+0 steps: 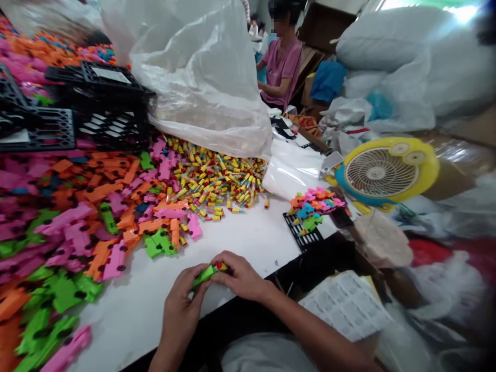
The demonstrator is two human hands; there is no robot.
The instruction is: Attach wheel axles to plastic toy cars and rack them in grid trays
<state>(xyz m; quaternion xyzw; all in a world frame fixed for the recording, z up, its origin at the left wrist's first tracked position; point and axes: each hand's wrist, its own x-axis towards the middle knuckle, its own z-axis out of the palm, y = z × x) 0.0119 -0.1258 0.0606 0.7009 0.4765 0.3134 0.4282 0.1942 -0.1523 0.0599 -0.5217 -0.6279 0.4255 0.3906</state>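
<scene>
My left hand [185, 297] is closed around a green toy car [203, 278] near the front edge of the white table. Close against it, my right hand [239, 276] pinches a small yellow tube with a red end [221, 266] at the car's far end. Whether the tube sits inside the car or only touches it, I cannot tell. Beyond my hands lies a heap of similar yellow and red tubes [220, 178]. To the left spreads a large pile of pink, orange and green toy cars [108, 217].
Finished-looking colourful cars [315, 201] fill a black crate [302, 235] at the right. Behind it stands a yellow fan [422, 170]. Black crates [112, 129] rest on the left pile beside a big clear plastic bag [201, 77]. Printed sheets [349, 302] lie right of my arm. A person [284, 67] sits beyond.
</scene>
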